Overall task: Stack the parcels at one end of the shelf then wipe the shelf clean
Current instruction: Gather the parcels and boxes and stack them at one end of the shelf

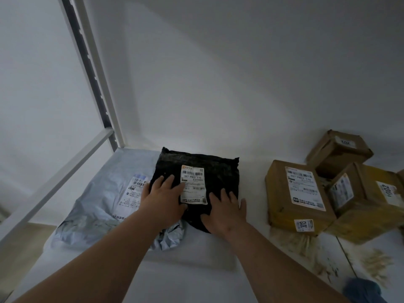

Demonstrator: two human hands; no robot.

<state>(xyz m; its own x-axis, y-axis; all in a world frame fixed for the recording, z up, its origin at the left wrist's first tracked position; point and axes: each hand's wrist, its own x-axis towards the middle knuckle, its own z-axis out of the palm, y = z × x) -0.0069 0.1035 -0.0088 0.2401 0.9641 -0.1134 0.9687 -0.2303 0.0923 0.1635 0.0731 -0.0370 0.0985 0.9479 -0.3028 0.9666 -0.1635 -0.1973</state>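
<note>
The black parcel point(196, 182) lies at the centre of the frame, at the left end of the shelf point(185, 281), close to the white upright post point(96, 71) that runs down from the upper left. It partly overlaps the pale grey mailer bag point(105, 204) at lower left, and a flat white parcel point(196, 254) lies under its near edge; this placement appears intended to build the stack at the post end, leaving the rest of the shelf free for wiping. Both hands rest on top of the black parcel with fingers extended and spread flat, gripping nothing: the left hand point(164, 197) covers the parcel's left part and touches the left edge of its white shipping label point(193, 184), while the right hand point(225, 211) presses on the near right corner. The flat, open posture suggests the parcel is being pressed down or nudged into position rather than lifted. Right of centre, well apart from the hands, the large cardboard box point(299, 195) stands with several smaller cardboard boxes point(338, 149) crowded behind and beside it; these are not yet stacked at the left end. At lower right, pale debris point(376, 263) is scattered over the shelf surface, and a blue cloth point(360, 291) lies at the bottom right edge of the frame, within reach for the wiping step, which is judged not yet begun.
</note>
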